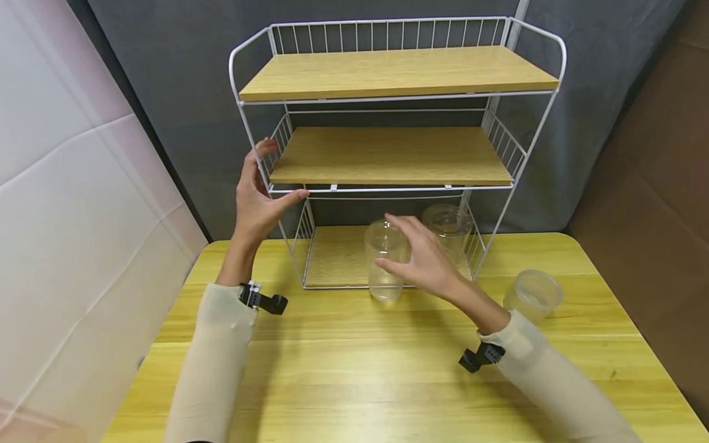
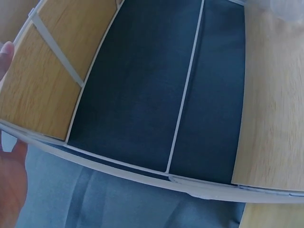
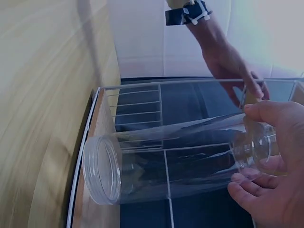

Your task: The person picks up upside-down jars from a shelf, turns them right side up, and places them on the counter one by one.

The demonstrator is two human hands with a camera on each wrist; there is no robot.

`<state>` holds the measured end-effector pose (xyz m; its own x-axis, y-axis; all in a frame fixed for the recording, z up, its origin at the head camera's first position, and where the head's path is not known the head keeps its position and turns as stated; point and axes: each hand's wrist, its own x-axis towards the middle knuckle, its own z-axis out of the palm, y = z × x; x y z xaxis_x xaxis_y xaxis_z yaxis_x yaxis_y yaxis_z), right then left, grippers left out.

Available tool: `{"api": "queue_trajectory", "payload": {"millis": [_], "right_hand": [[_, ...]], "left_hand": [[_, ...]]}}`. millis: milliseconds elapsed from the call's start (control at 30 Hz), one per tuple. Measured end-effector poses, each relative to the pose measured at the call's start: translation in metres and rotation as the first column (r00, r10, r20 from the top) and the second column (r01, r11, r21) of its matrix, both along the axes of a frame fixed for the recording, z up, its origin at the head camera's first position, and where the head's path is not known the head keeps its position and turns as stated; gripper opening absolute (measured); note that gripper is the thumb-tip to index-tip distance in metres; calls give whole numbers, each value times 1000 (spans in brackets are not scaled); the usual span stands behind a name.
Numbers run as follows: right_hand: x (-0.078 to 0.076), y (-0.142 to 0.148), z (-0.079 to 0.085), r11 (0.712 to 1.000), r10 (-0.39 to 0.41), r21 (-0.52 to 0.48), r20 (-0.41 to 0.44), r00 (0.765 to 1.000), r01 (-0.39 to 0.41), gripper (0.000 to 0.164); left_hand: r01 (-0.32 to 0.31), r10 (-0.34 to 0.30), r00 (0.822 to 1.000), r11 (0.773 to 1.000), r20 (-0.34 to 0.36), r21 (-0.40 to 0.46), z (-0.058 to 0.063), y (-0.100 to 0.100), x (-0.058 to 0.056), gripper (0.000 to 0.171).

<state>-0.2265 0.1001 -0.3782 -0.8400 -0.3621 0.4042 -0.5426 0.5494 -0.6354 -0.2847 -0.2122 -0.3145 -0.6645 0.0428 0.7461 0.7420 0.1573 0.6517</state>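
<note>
A white wire rack with three wooden shelves (image 1: 388,154) stands at the back of the table. My left hand (image 1: 255,206) grips its left side post at the middle shelf, thumb over the front edge and fingers behind the post. In my right hand (image 1: 422,258) is a clear jar (image 1: 384,271), pinched near its narrower end by thumb and fingers. That jar is upright at the front edge of the bottom shelf. The right wrist view shows its wide round end (image 3: 102,168) close to the shelf edge.
Another clear jar (image 1: 447,216) stands at the right on the bottom shelf. A clear open-topped container (image 1: 533,294) sits on the table right of the rack. White sheeting (image 1: 83,215) borders the left, a brown panel (image 1: 653,172) the right.
</note>
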Motion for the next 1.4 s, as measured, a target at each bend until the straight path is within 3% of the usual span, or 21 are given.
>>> {"api": "queue_trajectory", "payload": {"millis": [300,433,567,767,967,1200,1300,1400], "right_hand": [[19,15,4,998,60,30,-60,996,-58,88],[26,21,4,997,77,37,-106,991,-73,86],[31,28,4,996,93,22,-128,987,-91,85],[35,40,8,992,116,-27,-120,986,-120,86],[39,53,17,983,127,-122,-68,990,-135,86],[41,64,25,908,220,-366,6,975,-203,85],[42,67,27,864,249,-455,9,969,-218,83],[43,69,28,791,285,-566,5,959,-232,80]], "left_hand": [[32,-33,999,999,10,12,1,3,1,89],[37,-37,999,999,8,14,7,6,10,88],[21,-21,1000,999,7,38,6,5,16,88],[-80,88,994,990,-70,116,-1,-1,25,91],[-143,181,974,958,-139,247,7,3,46,87],[-91,172,959,939,-224,333,-3,18,69,95],[-24,107,962,949,-250,316,-10,28,77,90],[66,-11,971,972,-237,225,-20,36,84,85]]}}
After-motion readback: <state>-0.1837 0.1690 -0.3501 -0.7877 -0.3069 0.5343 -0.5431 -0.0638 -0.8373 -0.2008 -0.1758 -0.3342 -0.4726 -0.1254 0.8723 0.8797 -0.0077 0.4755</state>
